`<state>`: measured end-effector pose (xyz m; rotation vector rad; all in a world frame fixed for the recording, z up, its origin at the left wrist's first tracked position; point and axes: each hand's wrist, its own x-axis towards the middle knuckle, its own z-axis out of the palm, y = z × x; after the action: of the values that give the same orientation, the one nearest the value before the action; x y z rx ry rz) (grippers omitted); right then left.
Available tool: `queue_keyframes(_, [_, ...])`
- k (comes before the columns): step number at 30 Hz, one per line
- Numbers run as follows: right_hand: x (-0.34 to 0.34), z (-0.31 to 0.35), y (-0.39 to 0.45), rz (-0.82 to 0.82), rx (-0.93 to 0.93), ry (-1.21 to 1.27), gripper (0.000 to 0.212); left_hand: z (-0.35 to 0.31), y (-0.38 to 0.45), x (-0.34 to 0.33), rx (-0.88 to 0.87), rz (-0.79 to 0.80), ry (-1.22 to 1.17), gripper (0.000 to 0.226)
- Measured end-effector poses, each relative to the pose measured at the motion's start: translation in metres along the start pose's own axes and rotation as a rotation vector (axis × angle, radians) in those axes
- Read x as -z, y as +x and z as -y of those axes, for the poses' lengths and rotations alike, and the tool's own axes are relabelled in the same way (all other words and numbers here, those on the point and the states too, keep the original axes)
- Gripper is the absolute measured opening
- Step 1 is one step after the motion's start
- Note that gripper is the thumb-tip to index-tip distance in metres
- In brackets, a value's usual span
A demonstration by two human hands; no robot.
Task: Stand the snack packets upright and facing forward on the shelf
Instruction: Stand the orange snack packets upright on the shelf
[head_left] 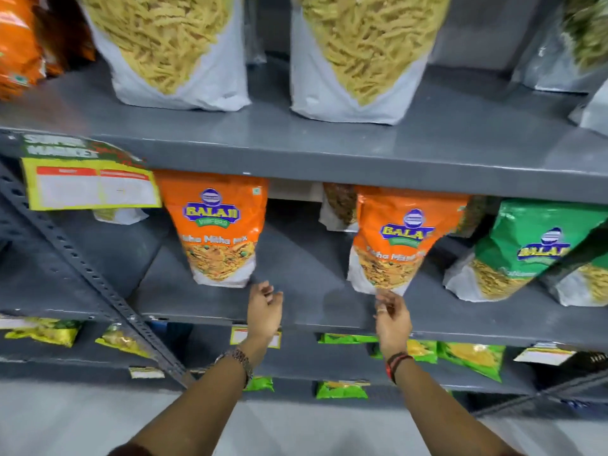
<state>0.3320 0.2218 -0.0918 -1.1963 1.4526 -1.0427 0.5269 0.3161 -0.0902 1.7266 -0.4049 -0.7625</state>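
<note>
Two orange snack packets stand upright, fronts forward, on the grey middle shelf [306, 291]. The left orange packet [217, 228] is just above and left of my left hand [265, 312], which hovers over the shelf with fingers loosely apart and nothing in it. My right hand [391, 315] reaches up to the bottom edge of the right orange packet [399, 238]; its fingertips touch or nearly touch the packet's lower corner, and I cannot tell whether they pinch it. That packet leans slightly to the left.
A green packet [529, 248] stands to the right on the same shelf. Two large white bags of yellow sticks [177, 47] [362, 51] sit on the shelf above. A yellow price tag [88, 182] hangs at left. Green and yellow packets [470, 357] lie on lower shelves.
</note>
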Motion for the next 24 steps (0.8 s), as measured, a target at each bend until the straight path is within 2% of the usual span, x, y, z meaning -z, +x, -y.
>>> queue_keyframes(2, [0.028,0.002,0.024,-0.012,0.022,0.012,0.021,-0.006,-0.006,-0.037,0.006,0.018,0.009,0.026])
queue_keyframes(5, [0.057,0.008,0.058,-0.017,-0.005,0.033,0.035,-0.02,-0.013,-0.084,-0.036,0.117,0.081,0.041])
queue_keyframes(8, [0.078,0.015,0.083,0.175,-0.089,0.049,0.056,-0.034,-0.023,-0.12,-0.072,0.273,0.157,0.049])
queue_keyframes(11, [0.086,0.022,0.092,0.385,-0.082,0.029,0.07,-0.045,-0.034,-0.144,-0.058,0.386,0.069,0.051])
queue_keyframes(14, [0.083,0.027,0.09,0.523,-0.064,-0.022,0.071,-0.047,-0.042,-0.151,-0.044,0.402,0.028,0.054])
queue_keyframes(21, [0.074,0.023,0.07,0.713,-0.039,-0.101,0.081,-0.047,-0.037,-0.127,-0.003,0.41,0.102,0.06])
queue_keyframes(24, [0.063,0.027,0.065,0.728,-0.046,-0.115,0.078,-0.046,-0.034,-0.113,0.001,0.366,0.091,0.059])
